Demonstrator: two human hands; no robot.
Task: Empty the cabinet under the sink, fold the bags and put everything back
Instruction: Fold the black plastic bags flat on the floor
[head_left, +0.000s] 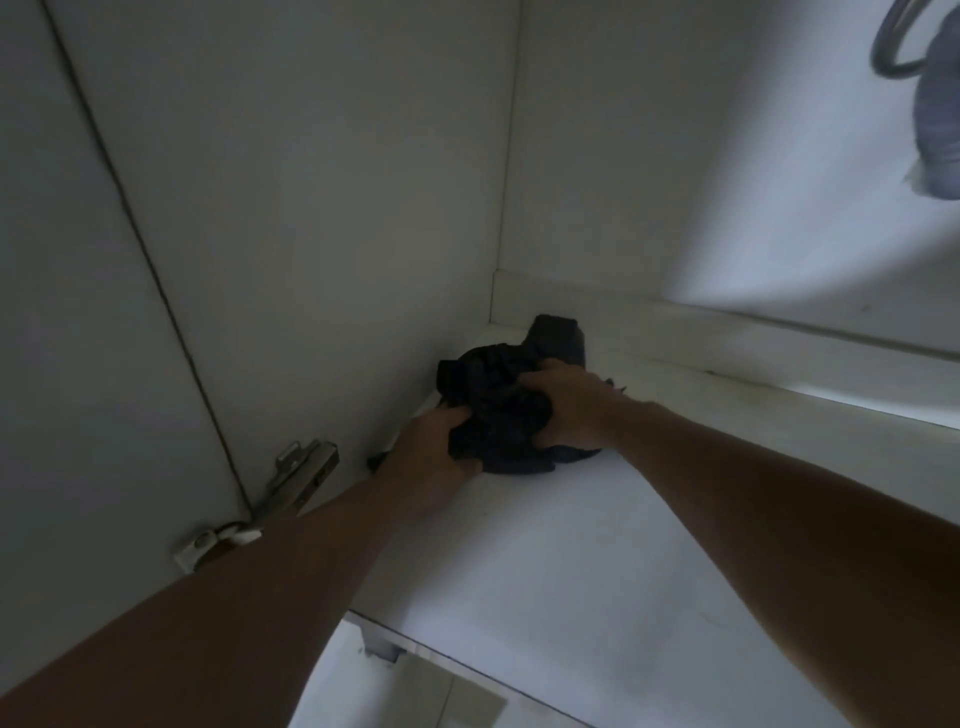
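Note:
A crumpled bundle of black bags (498, 395) lies in the back left corner of the white cabinet floor (597, 545). My left hand (431, 457) grips the bundle's near left side, fingers curled into the plastic. My right hand (571, 405) grips its right side from above, fingers dug into the folds. Both forearms reach in from the front. A darker folded part of the bundle sticks up behind toward the back wall.
The cabinet's left side wall (311, 208) carries a metal door hinge (260, 504) beside my left forearm. A raised ledge (727, 332) runs along the back. A grey drain pipe and hose (935, 104) hang at the top right. Pale floor tiles (405, 691) show below the cabinet's front edge.

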